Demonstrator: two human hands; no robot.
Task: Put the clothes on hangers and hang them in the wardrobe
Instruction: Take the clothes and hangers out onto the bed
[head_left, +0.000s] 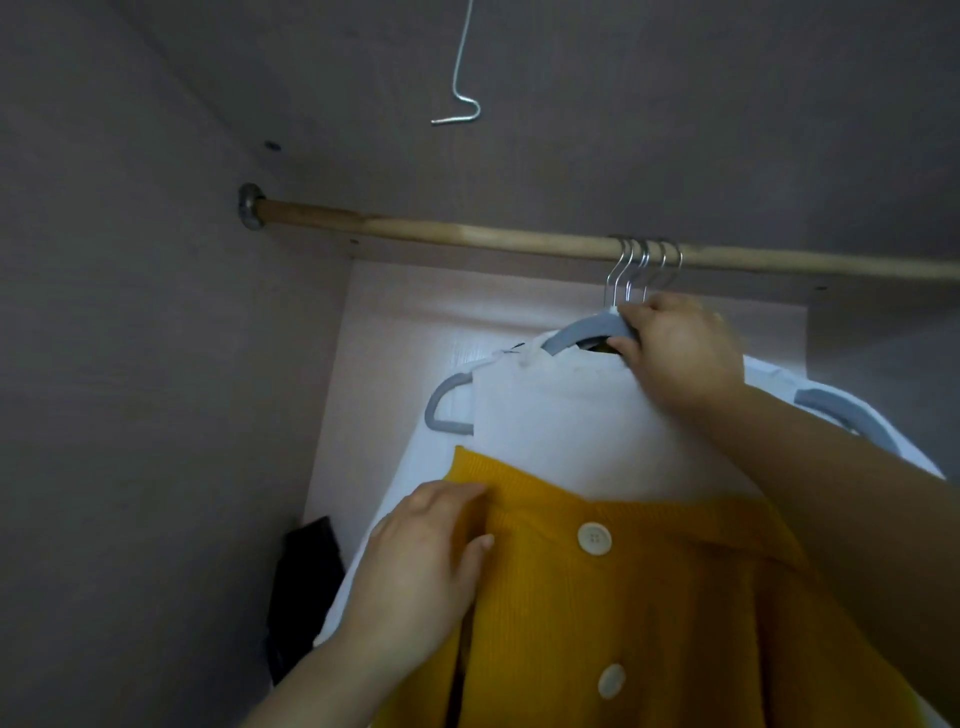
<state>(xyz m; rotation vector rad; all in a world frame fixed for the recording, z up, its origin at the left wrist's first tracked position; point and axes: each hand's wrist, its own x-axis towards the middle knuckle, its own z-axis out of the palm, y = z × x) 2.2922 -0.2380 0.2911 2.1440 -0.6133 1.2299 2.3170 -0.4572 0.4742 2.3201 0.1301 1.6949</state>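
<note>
A mustard yellow cardigan (649, 597) with white buttons hangs in front of a white garment (561, 415) inside the wardrobe. My right hand (675, 353) grips the top of a grey hanger (582, 330) just under its metal hook. Several metal hooks (641, 270) sit together on the wooden rail (467, 236). My left hand (431, 561) pinches the cardigan's upper left edge between thumb and fingers. A second grey hanger end (441, 402) pokes out left of the white garment.
The wardrobe's grey side wall (130, 364) closes the left. A bent wire hook (460, 111) dangles from the top. A dark item (306, 582) lies low at the back left. Another grey hanger shoulder (841, 415) shows at the right.
</note>
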